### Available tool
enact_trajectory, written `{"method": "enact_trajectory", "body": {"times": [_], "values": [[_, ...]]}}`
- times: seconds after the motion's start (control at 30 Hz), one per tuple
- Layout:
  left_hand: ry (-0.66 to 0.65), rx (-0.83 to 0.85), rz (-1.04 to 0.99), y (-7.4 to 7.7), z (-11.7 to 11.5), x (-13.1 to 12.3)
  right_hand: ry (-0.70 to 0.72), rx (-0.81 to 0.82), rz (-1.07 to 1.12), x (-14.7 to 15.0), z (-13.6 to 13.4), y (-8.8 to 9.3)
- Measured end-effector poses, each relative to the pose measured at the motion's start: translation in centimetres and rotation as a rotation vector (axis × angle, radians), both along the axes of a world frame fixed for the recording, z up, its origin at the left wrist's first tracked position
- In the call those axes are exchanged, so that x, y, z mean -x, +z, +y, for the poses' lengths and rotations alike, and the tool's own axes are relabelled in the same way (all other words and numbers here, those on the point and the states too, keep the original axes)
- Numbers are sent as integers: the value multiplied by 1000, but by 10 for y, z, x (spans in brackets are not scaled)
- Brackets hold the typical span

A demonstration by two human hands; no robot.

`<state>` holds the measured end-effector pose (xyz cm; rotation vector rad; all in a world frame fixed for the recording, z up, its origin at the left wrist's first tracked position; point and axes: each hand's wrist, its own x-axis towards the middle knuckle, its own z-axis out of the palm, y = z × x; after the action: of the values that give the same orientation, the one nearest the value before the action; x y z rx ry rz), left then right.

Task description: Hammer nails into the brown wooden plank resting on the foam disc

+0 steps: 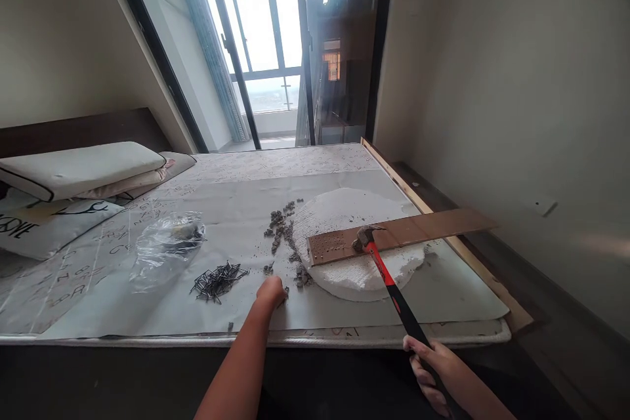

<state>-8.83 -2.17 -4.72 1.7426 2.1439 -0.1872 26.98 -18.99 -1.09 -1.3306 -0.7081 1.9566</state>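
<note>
My right hand (432, 367) grips the black end of a red-and-black claw hammer (388, 279). Its steel head rests on a long brown wooden strip (408, 233), next to a patch of nails driven into the strip's left end. The strip lies across a round white foam slab (344, 210). My left hand (272, 291) reaches forward, fingers curled down onto the sheet among small grey bits (281, 230) strewn left of the foam. Whether it pinches anything is hidden. A pile of loose dark nails (218, 279) lies just left of that hand.
All of it sits on a paper-covered mattress (147, 315). A crumpled clear plastic bag (167, 243) lies beyond the nails. Pillows (79, 170) are stacked at the far left. A wall runs along the right, with a wooden batten (394, 174) beside the mattress; glass doors stand behind.
</note>
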Motion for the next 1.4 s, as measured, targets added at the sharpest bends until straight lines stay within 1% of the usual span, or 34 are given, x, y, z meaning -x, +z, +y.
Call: {"method": "enact_trajectory", "body": {"times": [0.2, 0.37, 0.47, 0.57, 0.63, 0.73, 0.8, 0.87, 0.93, 0.97, 1.03, 1.2, 1.4], "values": [[-9, -6, 4, 0, -1, -1, 13, 10, -14, -1, 1, -1], [22, -39, -17, 5, 0, -1, 43, 12, 5, -2, 3, 0], [41, -86, -47, 13, 3, -1, 61, 12, 3, -5, 5, -1], [63, -187, -86, 29, 6, -4, 78, 28, -2, -7, 6, -5], [88, -288, -218, 41, 7, -10, 91, 24, 11, -8, 7, -7], [133, -428, -562, 57, 6, -27, 99, 1, 41, -9, 8, -11], [149, -482, -789, 64, 6, -41, 104, 7, 47, -9, 9, -13], [166, -527, -983, 68, 6, -57, 102, 18, 27, -9, 9, -14], [162, -552, -1106, 69, 9, -72, 76, 6, -10, -9, 8, -14], [150, -559, -1135, 68, 11, -79, 56, -10, -25, -8, 7, -14], [118, -560, -1146, 65, 16, -90, 64, -22, -38, -8, 6, -11], [81, -592, -980, 55, 28, -105, 104, -34, -61, -13, 7, -8], [39, -611, -931, 49, 33, -109, 89, -94, -97, -15, 8, -9]]}}
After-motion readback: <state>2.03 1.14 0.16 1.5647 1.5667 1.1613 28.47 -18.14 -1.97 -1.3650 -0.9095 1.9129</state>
